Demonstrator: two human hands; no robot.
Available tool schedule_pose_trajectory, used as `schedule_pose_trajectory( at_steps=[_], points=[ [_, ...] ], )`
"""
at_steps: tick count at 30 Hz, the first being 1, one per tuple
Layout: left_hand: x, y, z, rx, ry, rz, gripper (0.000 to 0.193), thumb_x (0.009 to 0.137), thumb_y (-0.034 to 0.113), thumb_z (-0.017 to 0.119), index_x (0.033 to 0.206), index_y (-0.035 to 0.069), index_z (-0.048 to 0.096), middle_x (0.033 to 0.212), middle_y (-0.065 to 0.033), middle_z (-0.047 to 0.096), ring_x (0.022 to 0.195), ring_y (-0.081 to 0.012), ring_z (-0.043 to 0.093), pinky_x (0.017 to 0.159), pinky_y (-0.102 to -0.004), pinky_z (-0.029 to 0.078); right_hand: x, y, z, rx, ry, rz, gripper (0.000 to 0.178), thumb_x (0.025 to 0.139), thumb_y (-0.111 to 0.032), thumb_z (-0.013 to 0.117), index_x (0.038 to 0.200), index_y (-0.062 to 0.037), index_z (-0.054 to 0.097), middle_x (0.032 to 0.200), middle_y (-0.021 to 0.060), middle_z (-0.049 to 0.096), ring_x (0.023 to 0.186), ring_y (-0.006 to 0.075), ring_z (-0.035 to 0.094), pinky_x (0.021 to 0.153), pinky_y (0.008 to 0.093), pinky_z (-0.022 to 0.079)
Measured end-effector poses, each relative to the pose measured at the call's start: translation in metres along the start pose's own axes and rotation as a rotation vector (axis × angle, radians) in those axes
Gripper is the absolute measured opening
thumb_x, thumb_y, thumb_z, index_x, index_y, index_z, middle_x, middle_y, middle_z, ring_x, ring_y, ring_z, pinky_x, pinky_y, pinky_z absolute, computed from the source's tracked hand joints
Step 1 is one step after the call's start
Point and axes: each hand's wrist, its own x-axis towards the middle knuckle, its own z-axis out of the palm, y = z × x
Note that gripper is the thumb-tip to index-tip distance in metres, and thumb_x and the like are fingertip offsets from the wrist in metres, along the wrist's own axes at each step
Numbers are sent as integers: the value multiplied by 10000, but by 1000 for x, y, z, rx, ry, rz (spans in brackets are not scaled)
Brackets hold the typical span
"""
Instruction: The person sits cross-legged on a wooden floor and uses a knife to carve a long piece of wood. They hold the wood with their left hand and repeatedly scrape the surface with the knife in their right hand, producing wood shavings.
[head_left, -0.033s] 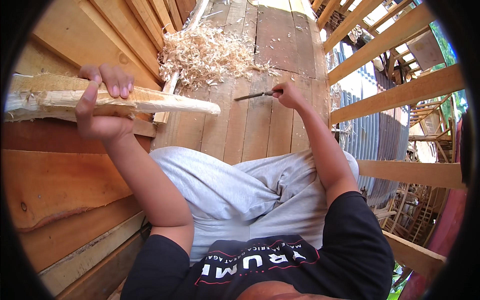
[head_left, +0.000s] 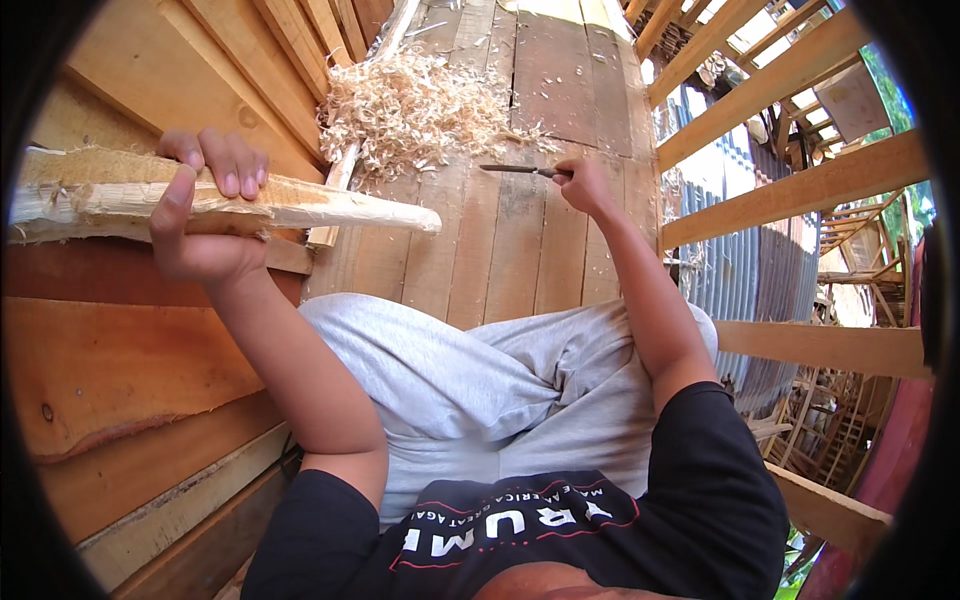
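Note:
A long, pale piece of carved wood [head_left: 340,209] reaches in from the left, its whittled end tapering to a blunt tip. My left hand [head_left: 210,205] is wrapped round it, thumb below and fingers over the top. To the right, my right hand [head_left: 583,187] is closed on the handle of a knife [head_left: 515,169]. Its dark, narrow blade points left over the floor, apart from the wood. The handle is mostly hidden in my fist.
Curly wood shavings [head_left: 410,110] lie heaped on the plank floor [head_left: 480,240] beyond the wood's tip. Stacked boards [head_left: 130,350] line the left side. A slatted wooden railing [head_left: 790,190] runs along the right, with corrugated metal sheets [head_left: 725,225] beyond it. My crossed legs [head_left: 440,370] are close below.
My right hand has shifted slightly away from me and to the right, and the knife blade has swung farther from me. My left hand and the wood stay in place.

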Motion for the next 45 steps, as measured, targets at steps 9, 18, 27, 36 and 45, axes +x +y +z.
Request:
schedule_pose_trajectory(
  at_steps=[9, 18, 27, 36, 45],
  points=[
    [-3, 14, 7, 59, -66, 36, 238, 764, 253, 571, 874, 80, 451, 655, -53, 439, 594, -159, 432, 627, -318, 368, -12, -30, 28, 14, -250, -152, 229, 839, -126, 688, 1056, -55, 707, 956, 180, 701, 892, 327, 669, 800, 401, 508],
    [-3, 17, 12, 188, 145, 220, 197, 765, 233, 550, 869, 71, 505, 636, -73, 470, 592, -177, 447, 623, -336, 383, -28, -54, 52, 99, -484, -506, 230, 829, -24, 643, 1055, -29, 688, 969, 180, 687, 901, 356, 649, 795, 416, 499],
    [-7, 20, 6, 184, 151, 174, 191, 803, 285, 531, 868, 107, 503, 671, -47, 453, 639, -176, 428, 673, -341, 358, -36, -69, 63, 138, -296, -577, 282, 846, -1, 574, 1122, -3, 632, 1028, 198, 654, 946, 380, 622, 822, 428, 493],
    [-5, 22, 7, 184, 160, 212, 202, 779, 263, 553, 875, 89, 524, 640, -63, 473, 592, -166, 441, 608, -315, 379, -43, -81, 74, 152, -20, -439, 243, 871, -20, 578, 1109, -13, 631, 994, 192, 635, 951, 384, 611, 818, 455, 487],
    [-6, 23, 8, 187, 153, 209, 214, 776, 267, 556, 883, 86, 516, 642, -60, 472, 593, -163, 441, 607, -311, 375, -30, -67, 73, 58, -41, -319, 246, 862, 2, 576, 1103, 7, 624, 996, 197, 632, 947, 401, 608, 808, 464, 476]
  ],
)
